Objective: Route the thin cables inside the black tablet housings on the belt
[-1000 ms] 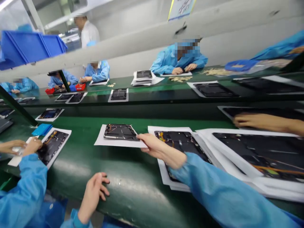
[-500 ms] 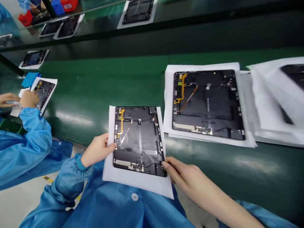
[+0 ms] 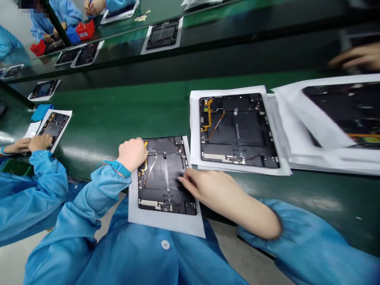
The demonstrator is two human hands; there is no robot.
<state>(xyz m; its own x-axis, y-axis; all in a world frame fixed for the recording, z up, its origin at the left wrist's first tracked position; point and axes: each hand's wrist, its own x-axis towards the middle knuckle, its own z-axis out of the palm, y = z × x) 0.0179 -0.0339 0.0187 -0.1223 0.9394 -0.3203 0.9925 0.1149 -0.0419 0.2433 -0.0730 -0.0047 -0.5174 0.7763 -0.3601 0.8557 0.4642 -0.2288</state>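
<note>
An opened tablet housing (image 3: 154, 170), black inside with ribbon cables, lies on a white sheet (image 3: 166, 225) at the bench edge in front of me. My left hand (image 3: 132, 153) is closed at its upper left corner, fingertips by the yellow flex cable (image 3: 145, 156); what they grip is hidden. Over the right side of the housing, my right hand (image 3: 204, 184) has thumb and forefinger drawn together in a pinch. A dark blur at those fingertips cannot be made out.
Right of me, a second tablet housing (image 3: 240, 132) rests on stacked white sheets, beside another partly covered housing (image 3: 350, 107). A co-worker's hands (image 3: 40, 142) work on a housing at left. Red bins (image 3: 85, 30) and more housings stand on the raised shelf behind.
My left hand has moved from the left edge up to the upper left corner. My right hand has left the lower right corner and moved up and inward. The view has shifted.
</note>
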